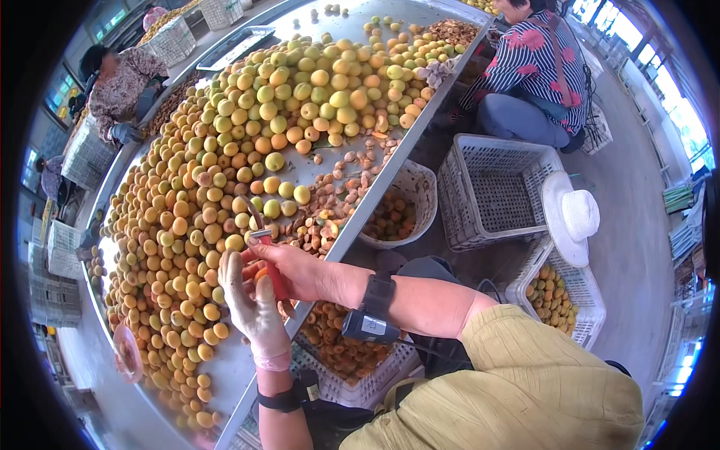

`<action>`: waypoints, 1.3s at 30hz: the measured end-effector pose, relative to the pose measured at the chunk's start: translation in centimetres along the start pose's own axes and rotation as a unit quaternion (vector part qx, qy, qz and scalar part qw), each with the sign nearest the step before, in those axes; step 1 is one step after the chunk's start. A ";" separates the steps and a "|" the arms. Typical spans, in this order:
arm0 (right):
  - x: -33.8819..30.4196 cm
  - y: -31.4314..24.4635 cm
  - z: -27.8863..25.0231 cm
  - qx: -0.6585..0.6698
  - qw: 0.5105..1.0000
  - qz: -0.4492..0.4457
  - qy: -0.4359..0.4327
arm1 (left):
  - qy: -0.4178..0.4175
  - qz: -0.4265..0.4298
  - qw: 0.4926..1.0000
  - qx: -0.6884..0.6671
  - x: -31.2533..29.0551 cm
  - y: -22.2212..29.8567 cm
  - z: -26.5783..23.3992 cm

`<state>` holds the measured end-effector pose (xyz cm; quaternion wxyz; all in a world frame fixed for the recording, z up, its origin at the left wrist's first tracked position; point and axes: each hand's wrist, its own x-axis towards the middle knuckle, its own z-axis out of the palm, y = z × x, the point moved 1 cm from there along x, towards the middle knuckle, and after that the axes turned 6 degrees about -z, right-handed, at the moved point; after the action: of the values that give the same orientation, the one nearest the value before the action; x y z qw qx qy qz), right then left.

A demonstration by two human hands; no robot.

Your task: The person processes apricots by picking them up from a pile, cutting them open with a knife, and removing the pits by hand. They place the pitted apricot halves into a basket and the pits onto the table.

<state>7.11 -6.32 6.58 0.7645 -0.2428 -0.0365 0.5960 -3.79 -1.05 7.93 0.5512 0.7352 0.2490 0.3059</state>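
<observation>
My left hand [253, 307], in a pale glove, is closed around an apricot [260, 274], of which only a small orange part shows between the fingers. Right beside it, my bare right hand [296, 268] grips the red handle [277, 280] of a curved-blade knife, its thin hooked blade [252, 211] pointing up and away from me. Both hands are over the near edge of a metal table [240, 375]. A large heap of yellow-orange apricots [187, 202] spreads beyond them. Brown pits [352, 176] lie to the right of the heap.
Below the table edge stand a crate of halved apricots [337, 337] and a white basket [420, 187]. To the right are a grey crate [510, 191], a white hat [577, 214] and a crate of apricots [551, 300]. One person [525, 75] sits far right, another [124, 90] far left.
</observation>
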 end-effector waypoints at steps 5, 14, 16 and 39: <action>1.1 0.2 -1.6 0.004 0.998 -0.030 0.060 | 0.079 0.083 0.993 0.018 -0.1 1.1 -0.5; -0.8 -7.9 -4.5 0.168 0.936 -0.241 0.194 | 0.176 -0.102 0.932 -0.301 1.9 -0.8 -3.8; -2.9 -8.8 -4.1 0.135 0.934 -0.282 0.173 | 0.163 -0.100 0.936 -0.296 1.5 -1.2 -4.2; -66.7 5.5 -11.6 -0.104 0.712 -0.250 0.648 | 0.079 -0.113 0.974 -0.182 -0.9 -7.9 -7.4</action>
<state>-12.91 -71.15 9.68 0.6913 -0.6299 0.3467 0.0721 -10.01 5.28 1.68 0.6857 0.5629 0.3134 0.3386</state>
